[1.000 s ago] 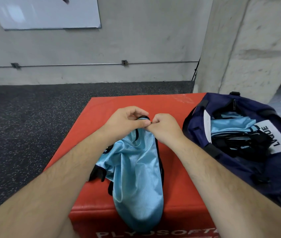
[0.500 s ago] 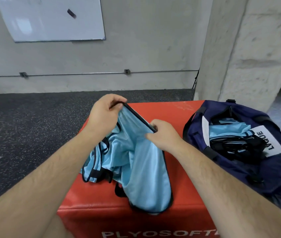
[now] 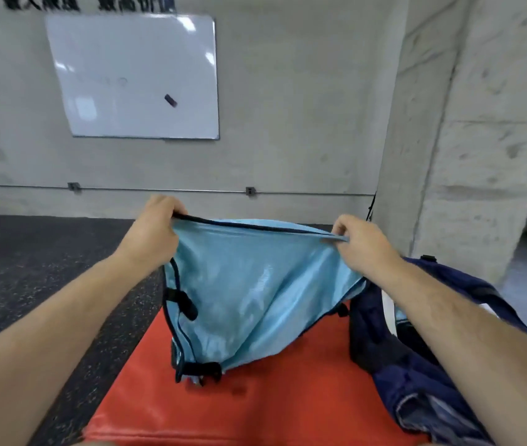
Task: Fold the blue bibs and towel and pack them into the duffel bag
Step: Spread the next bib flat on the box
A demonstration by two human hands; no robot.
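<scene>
Head view: your left hand and right hand each pinch a top corner of the blue bib. Its black-trimmed edge runs left to right across frame centre, and the cloth hangs over the red worktop. The duffel bag lies lower right, nearer your right hand.

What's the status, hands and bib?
Left hand and right hand each pinch the top hem of the blue bib. Bib spread wide, hanging over the red box. Navy duffel bag right of it, partly behind the right forearm.
</scene>
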